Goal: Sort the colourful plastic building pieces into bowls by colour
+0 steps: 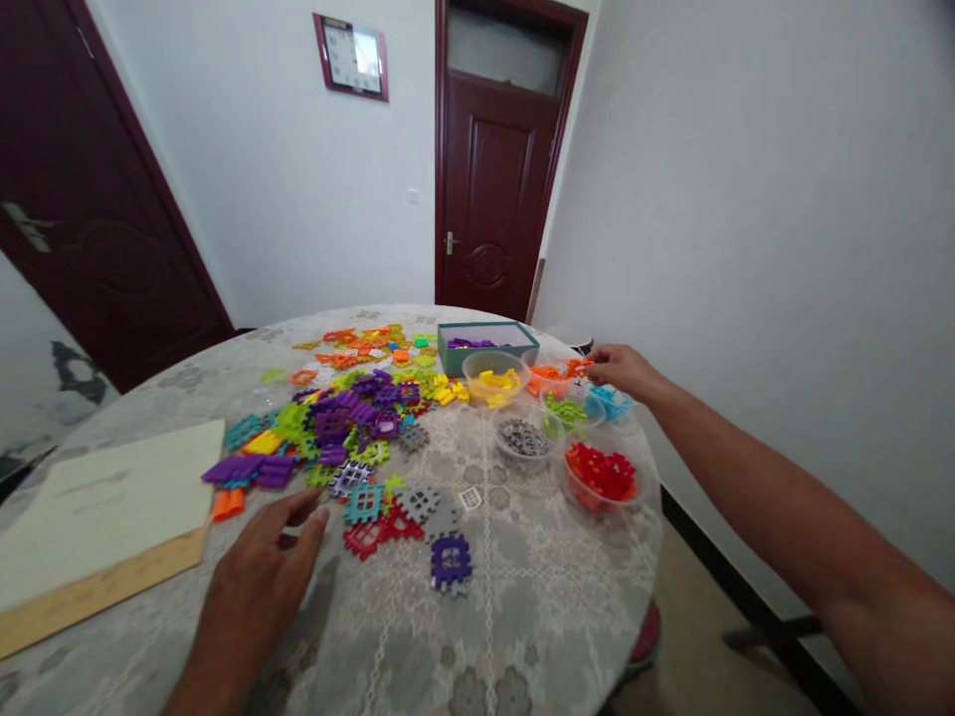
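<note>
My right hand [627,370] reaches to the far right of the table, its fingers pinched on an orange plastic building piece [577,368]. Below and beside it is a clear bowl of orange pieces [547,378], with blue pieces [610,402] close by. My left hand [261,567] hovers or rests at the near left, its thumb and fingers apart with nothing visible between them. Just beyond it lies a mixed pile of plastic interlocking pieces, with purple ones [339,418] on top. Nearest its fingertips are a teal square piece [365,503] and orange tube-shaped pieces [228,504].
Clear bowls hold yellow [496,383], green [565,409], grey [523,438] and red pieces [601,472]. A green box [452,360] with purple pieces stands behind them. Cardboard sheets [111,497] lie at left. A dark purple square piece [451,560] is in front.
</note>
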### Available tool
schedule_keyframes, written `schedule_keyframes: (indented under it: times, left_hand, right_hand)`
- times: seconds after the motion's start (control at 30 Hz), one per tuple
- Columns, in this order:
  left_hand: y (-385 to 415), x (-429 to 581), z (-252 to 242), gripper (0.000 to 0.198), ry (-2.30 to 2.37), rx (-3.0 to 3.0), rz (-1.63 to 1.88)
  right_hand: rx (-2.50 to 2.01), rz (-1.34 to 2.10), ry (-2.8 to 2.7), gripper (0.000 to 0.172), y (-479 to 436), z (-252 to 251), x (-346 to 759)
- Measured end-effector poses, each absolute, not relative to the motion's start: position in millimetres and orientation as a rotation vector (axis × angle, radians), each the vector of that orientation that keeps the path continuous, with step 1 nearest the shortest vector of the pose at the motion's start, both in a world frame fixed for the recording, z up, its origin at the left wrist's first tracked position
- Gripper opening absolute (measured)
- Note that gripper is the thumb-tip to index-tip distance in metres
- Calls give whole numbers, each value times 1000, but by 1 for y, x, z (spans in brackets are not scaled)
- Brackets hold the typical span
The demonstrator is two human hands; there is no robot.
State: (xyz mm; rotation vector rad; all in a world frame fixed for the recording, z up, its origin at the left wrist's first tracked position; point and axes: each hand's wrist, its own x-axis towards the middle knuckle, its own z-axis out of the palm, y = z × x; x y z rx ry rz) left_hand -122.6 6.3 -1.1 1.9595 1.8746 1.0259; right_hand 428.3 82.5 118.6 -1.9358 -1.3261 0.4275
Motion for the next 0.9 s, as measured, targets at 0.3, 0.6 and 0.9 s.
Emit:
schedule_keyframes:
  times: [0.3, 0.6, 0.9]
  left_hand:
    - [13, -137, -13, 51, 2066, 1816, 834]
    - [13, -122, -12, 50, 2088, 1939, 783]
    - [0, -102, -14, 51, 1973, 2248, 774]
  right_hand:
    - [-1869, 363, -1208, 28, 148, 95, 453]
    - [-1391, 377, -1345, 20, 55, 122, 417]
    - [-1065, 744, -2256, 20, -75, 92, 295]
